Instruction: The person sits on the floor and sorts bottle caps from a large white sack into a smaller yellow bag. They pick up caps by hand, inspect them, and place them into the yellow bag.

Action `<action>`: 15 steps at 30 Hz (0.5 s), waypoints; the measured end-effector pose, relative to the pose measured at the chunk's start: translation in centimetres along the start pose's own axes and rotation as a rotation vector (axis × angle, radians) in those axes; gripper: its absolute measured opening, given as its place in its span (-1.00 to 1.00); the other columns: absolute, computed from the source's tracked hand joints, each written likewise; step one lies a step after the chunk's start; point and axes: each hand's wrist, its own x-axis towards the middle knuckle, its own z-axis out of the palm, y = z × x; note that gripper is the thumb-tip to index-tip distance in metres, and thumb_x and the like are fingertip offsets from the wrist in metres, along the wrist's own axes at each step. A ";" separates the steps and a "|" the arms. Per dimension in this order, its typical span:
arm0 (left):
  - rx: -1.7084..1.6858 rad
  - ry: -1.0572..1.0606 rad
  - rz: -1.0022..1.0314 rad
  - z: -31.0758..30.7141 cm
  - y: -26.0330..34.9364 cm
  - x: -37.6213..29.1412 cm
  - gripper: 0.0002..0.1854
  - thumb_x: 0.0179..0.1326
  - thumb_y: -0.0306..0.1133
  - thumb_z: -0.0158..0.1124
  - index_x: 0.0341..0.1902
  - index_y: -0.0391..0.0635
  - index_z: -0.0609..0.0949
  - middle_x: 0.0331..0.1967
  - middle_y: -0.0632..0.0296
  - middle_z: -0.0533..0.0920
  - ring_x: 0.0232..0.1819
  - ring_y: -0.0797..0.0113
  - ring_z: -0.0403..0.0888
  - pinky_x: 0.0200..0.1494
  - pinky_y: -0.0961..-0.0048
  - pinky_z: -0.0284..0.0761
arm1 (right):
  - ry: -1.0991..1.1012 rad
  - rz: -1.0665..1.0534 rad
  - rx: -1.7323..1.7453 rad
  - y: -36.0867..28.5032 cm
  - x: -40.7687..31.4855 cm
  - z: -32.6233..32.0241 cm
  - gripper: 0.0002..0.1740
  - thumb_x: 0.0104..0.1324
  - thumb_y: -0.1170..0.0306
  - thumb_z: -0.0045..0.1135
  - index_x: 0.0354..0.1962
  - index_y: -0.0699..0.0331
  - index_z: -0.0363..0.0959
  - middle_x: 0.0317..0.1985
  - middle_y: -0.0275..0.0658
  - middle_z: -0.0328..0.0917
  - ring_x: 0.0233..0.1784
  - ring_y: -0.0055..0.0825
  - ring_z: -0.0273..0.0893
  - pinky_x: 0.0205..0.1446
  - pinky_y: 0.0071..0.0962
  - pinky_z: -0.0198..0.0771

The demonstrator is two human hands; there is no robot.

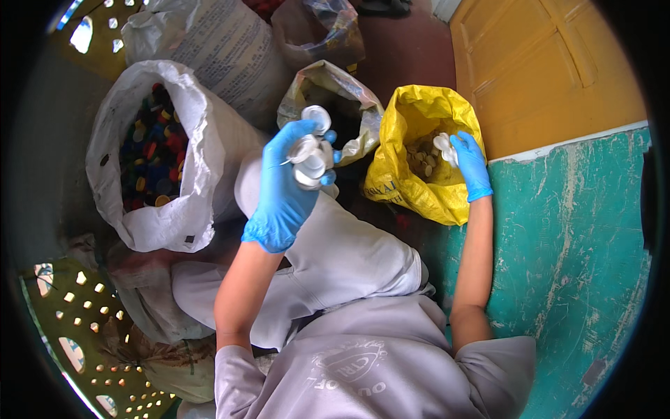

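Observation:
My left hand (290, 175), in a blue disposable glove, cups several white plastic caps (310, 162) above my knee, palm up. One more white cap (316, 119) is pinched near the thumb. At the mouth of a yellow woven sack (390, 152), my right hand (470, 162), gloved in the same blue, holds a few white caps (445, 149) at its fingertips. Inside that sack lie off-white caps (421, 157). Between both hands, farther out, stands a translucent plastic sack (371, 112) with a dark inside.
To the left, a large white woven sack (209, 157) holds multicoloured bottle caps (157, 149). Behind it leans a full printed sack (225, 57). A clear plastic bag (319, 39) stands at the back. A green scuffed wall (565, 251) and an orange panelled door (544, 68) bound the right.

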 end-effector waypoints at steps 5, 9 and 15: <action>0.431 0.111 -0.171 4.8 -9.0 8.8 -0.66 0.04 -0.12 0.22 -0.15 -0.01 0.52 -0.37 0.26 0.56 -0.42 0.43 0.52 -0.55 0.53 0.32 | 0.098 -0.171 -0.093 1.0 0.6 -1.5 -0.63 0.27 0.32 0.10 0.00 0.29 0.42 0.01 -0.01 0.40 0.12 -0.13 0.38 0.21 -0.32 0.28; 0.796 -0.083 -0.291 6.9 -14.5 14.0 -0.30 0.11 0.19 0.13 0.20 -0.04 0.37 0.00 0.07 0.49 -0.07 0.24 0.51 -0.03 0.25 0.41 | 0.252 -0.181 -0.243 -1.0 -1.0 -4.9 -0.65 0.24 0.40 0.08 -0.02 0.31 0.42 -0.01 -0.01 0.40 0.10 -0.10 0.38 0.21 -0.28 0.28; 1.293 -0.319 -0.229 6.4 -14.6 12.0 -0.25 0.16 0.33 -0.03 0.08 -0.15 0.53 -0.11 0.06 0.64 -0.10 0.12 0.61 -0.03 0.18 0.43 | 0.257 -0.215 -0.334 -1.7 0.4 -5.2 -0.43 0.16 0.38 0.19 0.11 0.38 0.27 0.11 0.08 0.28 0.21 -0.02 0.27 0.26 -0.24 0.23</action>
